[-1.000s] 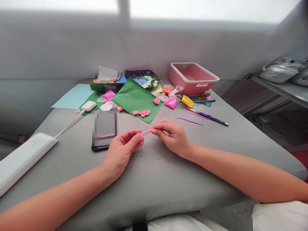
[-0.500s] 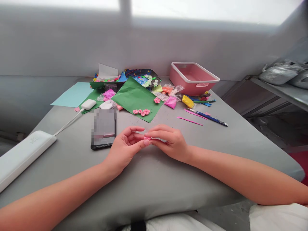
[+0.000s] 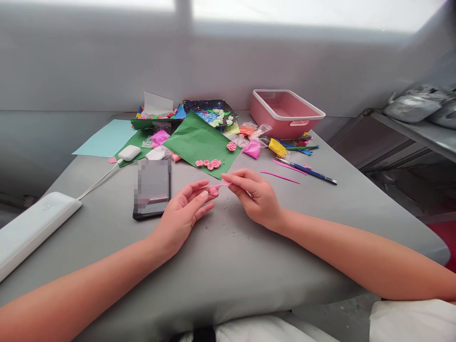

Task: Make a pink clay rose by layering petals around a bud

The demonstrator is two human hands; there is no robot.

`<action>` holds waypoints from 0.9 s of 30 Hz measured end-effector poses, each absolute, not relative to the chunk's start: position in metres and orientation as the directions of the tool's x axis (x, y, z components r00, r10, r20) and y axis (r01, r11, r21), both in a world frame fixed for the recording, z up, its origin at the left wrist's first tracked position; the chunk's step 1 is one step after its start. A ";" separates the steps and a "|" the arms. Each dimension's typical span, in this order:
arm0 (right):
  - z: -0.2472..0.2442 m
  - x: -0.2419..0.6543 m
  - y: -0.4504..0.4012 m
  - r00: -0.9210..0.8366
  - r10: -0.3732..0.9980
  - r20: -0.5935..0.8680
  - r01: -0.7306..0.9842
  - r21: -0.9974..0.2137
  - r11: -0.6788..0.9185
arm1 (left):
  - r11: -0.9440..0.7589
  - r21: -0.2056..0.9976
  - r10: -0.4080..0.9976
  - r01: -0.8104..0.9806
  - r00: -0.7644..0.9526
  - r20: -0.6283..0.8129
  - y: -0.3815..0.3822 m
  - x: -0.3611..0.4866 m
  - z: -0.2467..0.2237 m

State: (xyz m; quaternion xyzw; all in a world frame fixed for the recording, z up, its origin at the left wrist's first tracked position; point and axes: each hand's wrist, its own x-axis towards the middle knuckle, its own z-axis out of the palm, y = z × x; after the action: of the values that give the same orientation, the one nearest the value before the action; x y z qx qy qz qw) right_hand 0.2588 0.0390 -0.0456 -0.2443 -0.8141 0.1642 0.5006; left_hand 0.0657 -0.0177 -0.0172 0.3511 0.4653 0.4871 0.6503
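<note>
A piece of soft pink clay (image 3: 213, 190) is stretched between my two hands above the grey table. My left hand (image 3: 185, 212) pinches its thicker end between thumb and fingers. The thin end is pinched by the fingertips of my right hand (image 3: 257, 197). Just beyond them, a green sheet (image 3: 192, 137) bears several small pink clay roses (image 3: 209, 164) near its front corner and one larger rose (image 3: 231, 146) at its right. To the left of my left hand lies a dark phone (image 3: 153, 190).
A pink basket (image 3: 278, 122) stands at the back right, with clay bags, such as a yellow one (image 3: 277, 147), before it. Pink tools (image 3: 280, 177) and a blue cutter (image 3: 317, 175) lie right. A white power bank (image 3: 39, 228) with a cable is at left.
My hands have moved apart, the right one up and to the right, and the pink clay between them is drawn out thin. More of it shows now.
</note>
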 end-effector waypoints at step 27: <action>-0.044 0.260 0.034 -0.471 0.372 0.800 0.146 -0.345 0.927 | 0.297 0.942 0.946 -0.156 0.180 -0.269 -0.013 0.065 -0.018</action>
State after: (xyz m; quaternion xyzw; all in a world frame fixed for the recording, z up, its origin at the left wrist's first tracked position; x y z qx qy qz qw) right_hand 0.2601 0.0336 -0.0440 -0.1522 -0.8500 0.1150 0.4910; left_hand 0.0646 -0.0128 -0.0183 0.4130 0.4785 0.4252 0.6478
